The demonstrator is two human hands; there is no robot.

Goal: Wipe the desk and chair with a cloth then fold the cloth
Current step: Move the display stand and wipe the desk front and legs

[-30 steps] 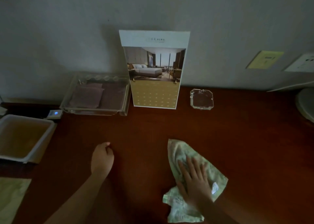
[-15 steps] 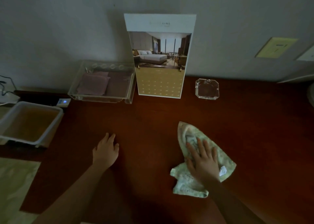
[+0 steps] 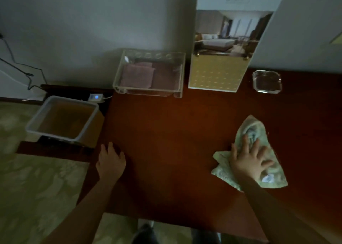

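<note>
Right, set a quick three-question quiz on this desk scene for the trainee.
1. True or false: the right hand presses flat on the cloth on the desk.
2. What stands between the clear tray and the glass ashtray? A) a lamp B) a picture card C) a kettle
3. Fill in: the left hand holds ____.

Key: 1 true; 2 B; 3 nothing.

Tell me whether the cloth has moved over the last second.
Yes. The cloth, under the right hand, has slid right and toward the wall, closer to the glass ashtray.
</note>
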